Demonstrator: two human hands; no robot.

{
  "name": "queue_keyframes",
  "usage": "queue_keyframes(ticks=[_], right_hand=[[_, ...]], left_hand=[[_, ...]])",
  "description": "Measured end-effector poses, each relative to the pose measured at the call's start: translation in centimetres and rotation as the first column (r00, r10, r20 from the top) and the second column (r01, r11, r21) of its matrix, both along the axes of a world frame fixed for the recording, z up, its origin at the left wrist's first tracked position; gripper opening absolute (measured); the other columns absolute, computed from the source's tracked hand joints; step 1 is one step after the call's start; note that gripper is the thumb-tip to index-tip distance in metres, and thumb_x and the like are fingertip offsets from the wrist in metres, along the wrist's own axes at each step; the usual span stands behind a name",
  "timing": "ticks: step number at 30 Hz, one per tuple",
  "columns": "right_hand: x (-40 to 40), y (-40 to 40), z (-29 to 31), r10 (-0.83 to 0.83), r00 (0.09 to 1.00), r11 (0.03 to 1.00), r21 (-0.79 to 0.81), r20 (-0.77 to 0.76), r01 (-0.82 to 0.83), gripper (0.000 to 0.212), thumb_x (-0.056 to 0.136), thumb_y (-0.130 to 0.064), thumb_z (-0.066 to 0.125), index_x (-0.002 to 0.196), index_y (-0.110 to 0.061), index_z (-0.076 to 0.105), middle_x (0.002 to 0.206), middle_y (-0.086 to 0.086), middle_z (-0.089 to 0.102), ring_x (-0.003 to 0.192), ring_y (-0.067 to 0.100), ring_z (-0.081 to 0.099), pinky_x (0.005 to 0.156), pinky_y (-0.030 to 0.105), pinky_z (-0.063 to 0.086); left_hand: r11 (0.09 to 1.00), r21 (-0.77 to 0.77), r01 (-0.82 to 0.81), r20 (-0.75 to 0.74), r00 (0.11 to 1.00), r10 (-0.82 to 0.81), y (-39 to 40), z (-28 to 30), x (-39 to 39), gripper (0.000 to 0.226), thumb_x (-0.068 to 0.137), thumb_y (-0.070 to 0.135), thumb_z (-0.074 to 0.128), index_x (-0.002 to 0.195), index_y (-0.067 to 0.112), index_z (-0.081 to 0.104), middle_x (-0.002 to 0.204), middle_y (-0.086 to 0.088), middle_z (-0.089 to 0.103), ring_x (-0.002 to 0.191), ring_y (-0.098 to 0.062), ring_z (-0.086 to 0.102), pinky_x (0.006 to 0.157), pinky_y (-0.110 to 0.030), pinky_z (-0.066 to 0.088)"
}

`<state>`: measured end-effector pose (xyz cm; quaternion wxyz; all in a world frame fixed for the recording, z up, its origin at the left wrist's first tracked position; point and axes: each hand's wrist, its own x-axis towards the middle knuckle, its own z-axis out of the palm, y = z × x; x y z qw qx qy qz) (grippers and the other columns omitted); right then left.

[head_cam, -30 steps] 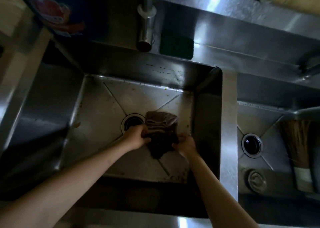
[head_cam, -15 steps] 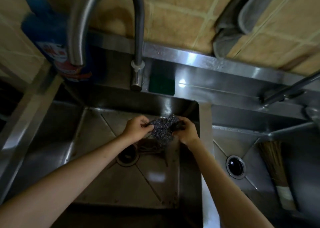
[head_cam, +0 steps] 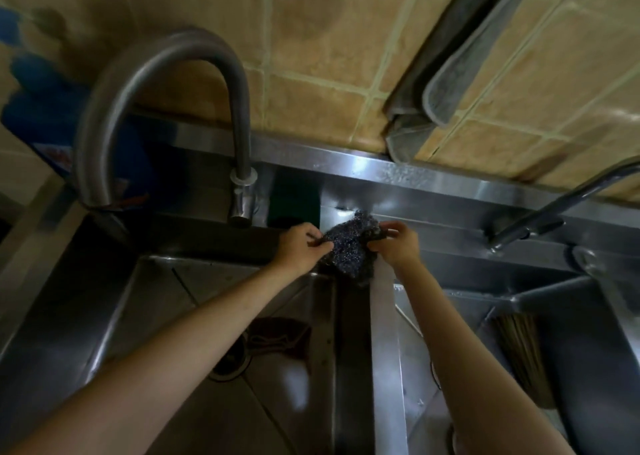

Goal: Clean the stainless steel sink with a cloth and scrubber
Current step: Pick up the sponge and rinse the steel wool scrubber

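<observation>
The left hand (head_cam: 299, 246) and the right hand (head_cam: 396, 245) each pinch an edge of the steel-wool scrubber (head_cam: 349, 246) between curled fingers and thumb, stretching it between them. It hangs in the air over the back end of the divider (head_cam: 384, 333) that separates the two basins, just in front of the rear ledge. Below, in the left basin of the stainless steel sink (head_cam: 166, 298), a dark brown cloth (head_cam: 280, 338) lies crumpled beside the drain (head_cam: 232, 364). A curved faucet (head_cam: 156, 91) arches over that basin, and a green sponge (head_cam: 294, 198) stands on the ledge next to its base. A straw brush (head_cam: 519, 347) leans in the right basin. A grey rag (head_cam: 460, 73) hangs on the tiled wall (head_cam: 329, 39).
</observation>
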<state>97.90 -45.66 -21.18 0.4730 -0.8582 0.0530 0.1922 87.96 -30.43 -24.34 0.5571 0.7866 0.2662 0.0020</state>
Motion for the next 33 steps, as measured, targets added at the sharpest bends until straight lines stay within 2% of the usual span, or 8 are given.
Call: queue_keyframes(ticks=[4,7,10,16,20,25,29,33], right_hand=[[2.3,-0.9,-0.1,0.056,0.997,0.994,-0.1,0.051,-0.051,0.052,0.066,0.01,0.073,0.116,0.001,0.06,0.116,0.016,0.063,0.092,0.022,0.058,0.081,0.033,0.052],[3.1,-1.5,-0.1,0.127,0.989,0.983,-0.143,0.071,-0.116,0.058,0.066,0.009,0.073,0.121,-0.002,0.059,0.12,0.014,0.062,0.096,0.02,0.058,0.09,0.038,0.051],[3.5,-1.9,-0.1,0.18,0.982,0.97,-0.177,0.062,-0.167,0.062,0.067,0.008,0.074,0.126,-0.003,0.056,0.123,0.013,0.06,0.103,0.023,0.059,0.092,0.035,0.049],[3.4,-2.4,-0.8,0.24,0.97,0.964,-0.128,0.037,-0.233,0.066,0.069,0.014,0.072,0.13,-0.001,0.05,0.121,0.016,0.06,0.112,0.029,0.058,0.089,0.023,0.044],[3.0,-2.5,-1.0,0.296,0.945,0.926,-0.286,0.141,-0.248,0.062,0.069,-0.005,0.078,0.127,-0.012,0.056,0.123,0.011,0.061,0.116,0.028,0.055,0.099,0.035,0.044],[2.1,-2.6,-0.3,0.328,0.924,0.9,-0.365,0.199,-0.24,0.058,0.075,-0.012,0.076,0.129,-0.012,0.055,0.124,0.01,0.061,0.118,0.026,0.054,0.095,0.026,0.038],[0.8,-2.5,0.5,0.374,0.897,0.882,-0.39,0.235,-0.265,0.056,0.073,-0.011,0.076,0.126,-0.012,0.057,0.121,0.011,0.063,0.113,0.028,0.057,0.095,0.028,0.041],[-1.2,-2.4,0.9,0.409,0.874,0.884,-0.351,0.262,-0.308,0.058,0.073,-0.006,0.075,0.128,-0.013,0.056,0.125,0.009,0.061,0.115,0.026,0.056,0.093,0.021,0.037]], left_hand=[[1.0,0.013,0.001,-0.006,1.0,-0.001,-0.8,0.1,2.1,0.026,0.081,0.023,0.072,0.098,0.005,0.063,0.1,-0.009,0.067,0.083,-0.017,0.062,0.075,-0.026,0.05],[1.0,-0.006,-0.012,-0.004,1.0,0.012,-1.3,0.1,3.1,0.025,0.08,0.016,0.073,0.1,0.004,0.064,0.103,-0.01,0.067,0.083,-0.018,0.063,0.076,-0.027,0.051],[1.0,-0.008,0.017,-0.025,1.0,-0.017,-1.8,-0.1,3.5,0.031,0.076,0.008,0.075,0.104,0.004,0.064,0.105,-0.008,0.067,0.09,-0.013,0.061,0.074,-0.018,0.043],[0.998,0.029,0.059,-0.035,0.998,-0.058,-2.0,-0.8,3.7,0.033,0.077,0.002,0.071,0.109,0.005,0.064,0.11,-0.01,0.066,0.102,-0.017,0.061,0.076,-0.015,0.041],[0.995,0.035,0.095,-0.037,0.995,-0.094,-1.7,-1.0,3.8,0.036,0.079,0.003,0.07,0.114,0.008,0.062,0.115,-0.009,0.064,0.107,-0.017,0.059,0.079,-0.017,0.04],[0.989,0.014,0.148,-0.072,0.987,-0.146,-1.4,-1.2,3.4,0.053,0.079,0.001,0.069,0.128,0.013,0.055,0.124,-0.009,0.058,0.116,-0.017,0.053,0.086,-0.018,0.037],[0.989,0.038,0.146,-0.063,0.988,-0.143,-1.2,-1.0,2.7,0.054,0.078,0.001,0.07,0.128,0.013,0.054,0.122,-0.009,0.059,0.116,-0.019,0.053,0.087,-0.018,0.038],[0.986,0.08,0.145,-0.027,0.989,-0.143,-0.7,-0.4,1.2,0.042,0.079,-0.001,0.069,0.118,0.012,0.06,0.112,-0.002,0.061,0.106,-0.011,0.055,0.081,-0.015,0.039]])
